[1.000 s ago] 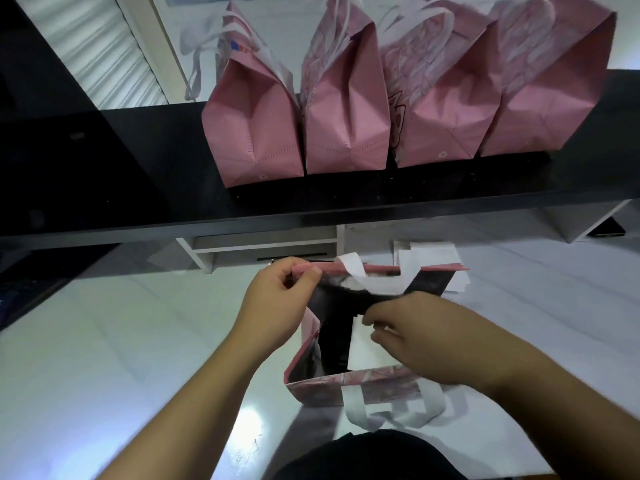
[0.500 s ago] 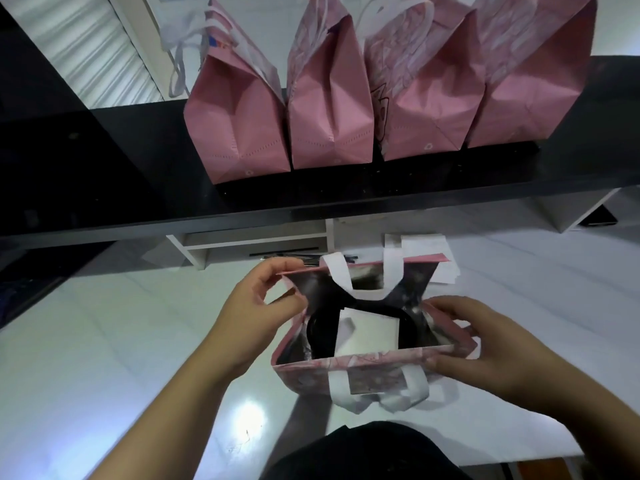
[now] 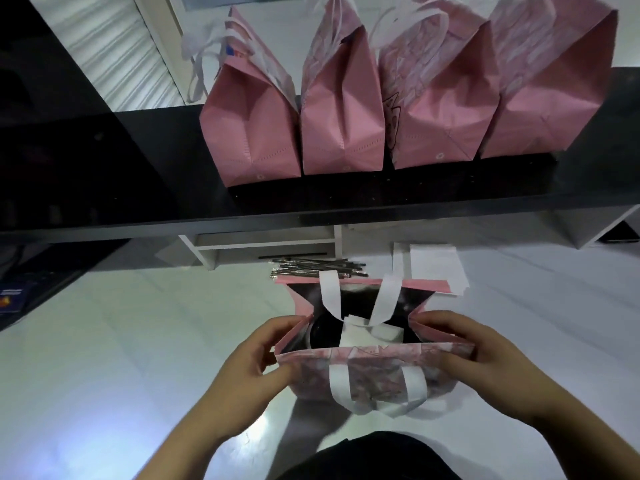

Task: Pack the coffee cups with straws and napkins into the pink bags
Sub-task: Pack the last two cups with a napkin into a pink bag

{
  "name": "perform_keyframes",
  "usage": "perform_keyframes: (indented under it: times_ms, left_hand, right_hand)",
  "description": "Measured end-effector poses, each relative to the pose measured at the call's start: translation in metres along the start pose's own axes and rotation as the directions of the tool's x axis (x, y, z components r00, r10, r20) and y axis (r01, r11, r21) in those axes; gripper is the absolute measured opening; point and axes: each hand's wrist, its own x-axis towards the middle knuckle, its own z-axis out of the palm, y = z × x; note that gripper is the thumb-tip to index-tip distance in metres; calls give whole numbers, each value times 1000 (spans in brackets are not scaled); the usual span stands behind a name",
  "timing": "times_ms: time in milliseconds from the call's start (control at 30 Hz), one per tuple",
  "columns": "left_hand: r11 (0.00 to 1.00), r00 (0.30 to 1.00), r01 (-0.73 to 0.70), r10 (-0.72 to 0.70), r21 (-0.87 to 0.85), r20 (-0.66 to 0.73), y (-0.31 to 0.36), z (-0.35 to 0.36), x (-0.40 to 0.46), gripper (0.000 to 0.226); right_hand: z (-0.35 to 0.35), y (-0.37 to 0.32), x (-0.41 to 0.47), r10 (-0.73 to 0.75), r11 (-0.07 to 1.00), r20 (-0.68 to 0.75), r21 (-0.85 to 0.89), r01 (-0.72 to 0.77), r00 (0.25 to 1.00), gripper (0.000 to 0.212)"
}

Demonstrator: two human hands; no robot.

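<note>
Bag [image 3: 374, 372] on white counter [image 3: 138, 341], open, napkin [image 3: 363, 336] inside | my left hand [image 3: 256, 358] and right hand [image 3: 485, 355] pinch its side folds | feels thin, soft, crushable; likely bottom-heavy | best lifted by white handles [image 3: 337, 386], kept upright.

An open pink bag [image 3: 374, 372] with white handles stands on the white desk [image 3: 138, 341], holding what seems a dark-lidded cup [image 3: 323, 332] and white napkin [image 3: 363, 336], straws [image 3: 315, 266] and napkins [image 3: 433, 266] behind, four packed bags [image 3: 398, 109] shelved above.
</note>
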Motion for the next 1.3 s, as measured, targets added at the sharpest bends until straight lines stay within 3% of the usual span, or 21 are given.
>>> perform_keyframes:
  times_ms: [133,267,367,433,500,567,700,900,1033,1133,1200,1300]
  left_hand:
    - [1000,999,8,-7,-15,39,2,4,9,57]
    - [989,999,53,-51,-141,20,-2,6,16,48]
    - [972,993,99,-111,-212,-49,-8,6,23,45]
    - [973,988,114,-132,-199,-81,-11,1,27,64]
    - [988,991,120,-125,-99,-47,-12,-8,32,87]
    - [995,995,98,-98,5,9,-12,-15,35,93]
    - [996,999,47,-49,71,18,-9,-20,41,73]
    - [907,969,-165,222,386,-107,-10,-18,48,39]
    - [885,966,-191,246,425,-79,-8,-10,47,32]
    - [812,928,-311,371,495,-26,-8,-4,48,46]
    - [781,921,-343,388,522,25,-9,-4,49,50]
    - [736,911,-361,409,573,48,-9,-8,50,35]
  right_hand:
    - [3,0,7,23,998,-40,56,-21,999,30]
    - [6,-3,11,55,986,-110,160,-37,992,19]
    - [9,-1,14,85,978,-133,201,-57,987,29]
    - [8,0,17,114,961,-153,269,-69,982,36]
    - [4,1,20,142,949,-161,303,-88,977,56]
    - [-1,2,20,96,979,-165,196,-63,982,72]
    - [-4,0,22,-41,996,-227,-88,21,973,48]
    - [1,3,23,-271,927,-315,-340,158,910,40]
    - [3,12,23,-413,795,-292,-578,185,862,36]
    - [5,16,22,-513,668,-212,-708,231,832,29]
    - [4,17,22,-551,603,-157,-753,261,820,22]
    - [2,18,20,-577,578,-128,-762,292,807,15]
